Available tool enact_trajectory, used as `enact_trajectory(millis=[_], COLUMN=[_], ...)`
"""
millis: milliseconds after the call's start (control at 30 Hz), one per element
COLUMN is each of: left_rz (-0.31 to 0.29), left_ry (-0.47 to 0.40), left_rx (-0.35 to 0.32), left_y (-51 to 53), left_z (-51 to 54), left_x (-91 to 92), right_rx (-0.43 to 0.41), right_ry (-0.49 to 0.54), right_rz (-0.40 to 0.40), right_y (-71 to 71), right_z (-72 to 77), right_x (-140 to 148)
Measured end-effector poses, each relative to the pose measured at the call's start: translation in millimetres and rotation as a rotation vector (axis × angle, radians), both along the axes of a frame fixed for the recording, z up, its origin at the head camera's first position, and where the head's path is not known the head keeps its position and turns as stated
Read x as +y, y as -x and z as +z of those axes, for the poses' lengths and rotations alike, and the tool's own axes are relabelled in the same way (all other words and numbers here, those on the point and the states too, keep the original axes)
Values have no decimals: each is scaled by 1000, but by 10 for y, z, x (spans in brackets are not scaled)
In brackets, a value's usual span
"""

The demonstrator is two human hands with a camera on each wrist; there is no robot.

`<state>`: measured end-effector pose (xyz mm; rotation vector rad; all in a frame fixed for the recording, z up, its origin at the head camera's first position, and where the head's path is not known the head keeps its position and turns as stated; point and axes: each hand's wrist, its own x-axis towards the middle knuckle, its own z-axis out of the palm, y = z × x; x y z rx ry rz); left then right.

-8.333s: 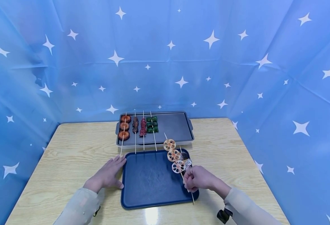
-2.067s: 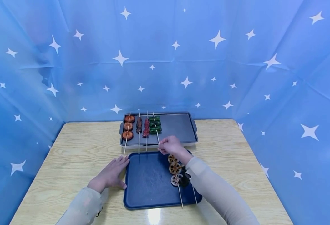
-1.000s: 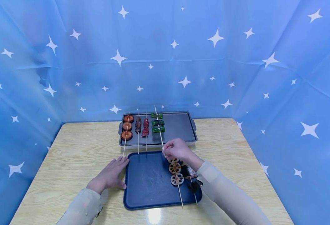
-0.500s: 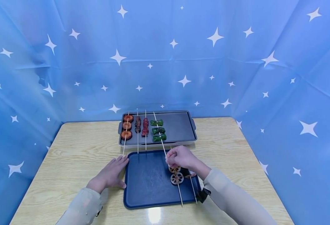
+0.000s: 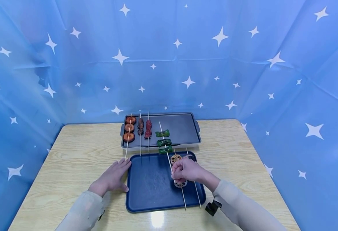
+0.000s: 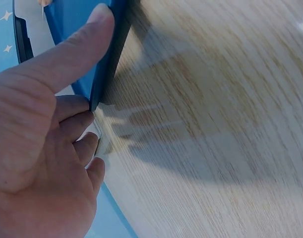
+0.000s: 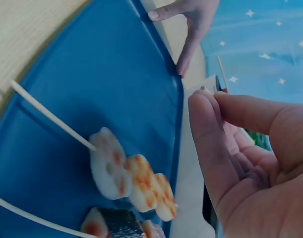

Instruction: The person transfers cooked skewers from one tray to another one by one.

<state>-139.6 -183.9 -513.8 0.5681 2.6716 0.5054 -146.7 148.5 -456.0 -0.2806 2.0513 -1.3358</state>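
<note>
In the head view my right hand [image 5: 187, 170] pinches the stick of a green pepper skewer [image 5: 164, 142] between thumb and fingers. Its pepper pieces span the griddle's front edge and the back rim of the blue tray [image 5: 148, 189]. Below that hand lies a lotus root skewer [image 5: 176, 158], partly hidden; the right wrist view shows its slices on the tray. Beside it is a skewer with dark-skinned chunks [image 7: 122, 223]. My left hand [image 5: 112, 178] rests at the tray's left edge, thumb against the rim and fingers extended.
Behind the tray stands a dark griddle [image 5: 180, 128]. On its left part lie skewers of round orange-brown slices [image 5: 129, 127], brown chunks [image 5: 140, 126] and red chunks [image 5: 148, 129]. Their sticks overhang the front edge. A starry blue curtain [image 5: 169, 77] surrounds the wooden table [image 5: 79, 144].
Earlier the right hand laid the lotus root skewer on the tray. It then took the pepper skewer's stick and drew it toward the front right. The left hand has stayed at the tray.
</note>
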Motion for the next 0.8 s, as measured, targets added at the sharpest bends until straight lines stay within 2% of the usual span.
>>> enact_trajectory(millis=[200, 467, 600, 800], left_rz=[4, 5, 4, -6], left_ry=[-3, -3, 1, 3], left_rx=[-8, -9, -10, -1], left_y=[-4, -3, -11, -13], left_z=[9, 8, 26, 28], left_x=[5, 13, 9, 6], right_rx=[-41, -39, -36, -87], right_ry=[12, -11, -36, -62], right_rz=[49, 69, 92, 116], right_y=[-93, -267, -319, -357], right_z=[-67, -137, -151, -184], right_x=[54, 161, 221, 294])
